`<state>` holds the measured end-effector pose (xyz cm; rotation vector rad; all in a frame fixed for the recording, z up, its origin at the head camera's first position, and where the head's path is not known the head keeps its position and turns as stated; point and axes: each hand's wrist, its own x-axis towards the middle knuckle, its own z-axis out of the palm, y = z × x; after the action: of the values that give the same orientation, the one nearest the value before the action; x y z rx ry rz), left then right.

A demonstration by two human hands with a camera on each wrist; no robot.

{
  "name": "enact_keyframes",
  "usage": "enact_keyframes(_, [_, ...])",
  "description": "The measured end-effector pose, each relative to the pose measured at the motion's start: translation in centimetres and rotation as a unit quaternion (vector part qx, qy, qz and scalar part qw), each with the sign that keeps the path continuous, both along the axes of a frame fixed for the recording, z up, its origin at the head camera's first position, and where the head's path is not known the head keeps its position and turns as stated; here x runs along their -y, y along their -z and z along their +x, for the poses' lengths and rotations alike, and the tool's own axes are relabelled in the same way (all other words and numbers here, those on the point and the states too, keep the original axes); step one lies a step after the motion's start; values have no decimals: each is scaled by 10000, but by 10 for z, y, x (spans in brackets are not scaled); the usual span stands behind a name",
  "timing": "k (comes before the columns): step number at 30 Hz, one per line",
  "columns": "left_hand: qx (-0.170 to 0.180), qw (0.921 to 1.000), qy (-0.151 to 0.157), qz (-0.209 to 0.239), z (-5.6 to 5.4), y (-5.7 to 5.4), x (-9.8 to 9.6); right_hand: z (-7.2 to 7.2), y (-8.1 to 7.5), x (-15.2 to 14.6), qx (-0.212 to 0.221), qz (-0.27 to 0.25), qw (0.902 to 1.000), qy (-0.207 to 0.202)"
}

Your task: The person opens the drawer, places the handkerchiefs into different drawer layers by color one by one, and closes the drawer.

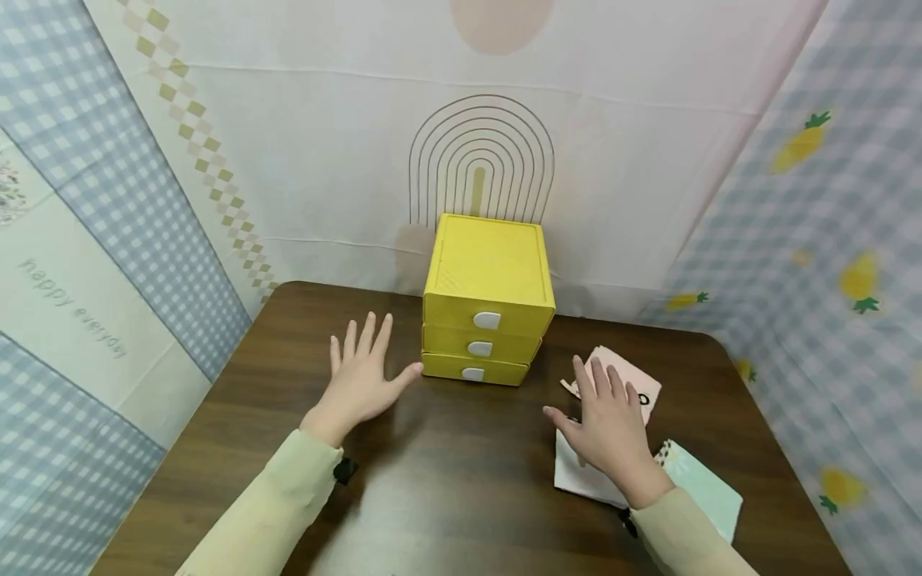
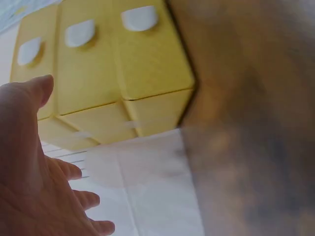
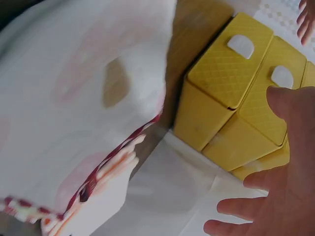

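A yellow three-drawer box (image 1: pixel 490 260) with white tab handles stands at the back of the brown table, its drawers closed. My left hand (image 1: pixel 360 380) is spread above the table to the left of the box, holding nothing. To the right, my right hand (image 1: pixel 611 424) hovers with fingers spread over folded cloths, and no grip shows. Beneath it lie a pink cloth (image 1: pixel 641 372) and a white cloth (image 1: pixel 572 472), both partly hidden by the hand. A mint-green cloth (image 1: pixel 709 488) lies nearer the right forearm. In the right wrist view the white cloth (image 3: pixel 113 49) fills the left side.
The wooden table (image 1: pixel 446 480) has rounded back corners. A white printed sheet (image 1: pixel 324 160) hangs behind it, with checked fabric (image 1: pixel 814 264) on the right and more checked fabric (image 1: pixel 122 160) on the left.
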<state>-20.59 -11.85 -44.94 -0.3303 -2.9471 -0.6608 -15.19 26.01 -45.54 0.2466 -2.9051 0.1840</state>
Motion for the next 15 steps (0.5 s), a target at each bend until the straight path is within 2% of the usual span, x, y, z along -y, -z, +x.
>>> enact_keyframes(4, [202,9977,119,636,-9,-17,-10,-1,-3,9,57,-242,9997,-86])
enact_keyframes(9, [399,9899,282,1334,-16,-34,-21,-2,-9,25,289,-777,9964,-168])
enact_keyframes(12, [483,9794,420,1917,-21,-42,-26,-5,-14,36,204,-989,9946,-222])
enact_keyframes(15, [610,9625,597,2574,-27,-48,-31,-8,-18,46,40,-1141,9930,-299])
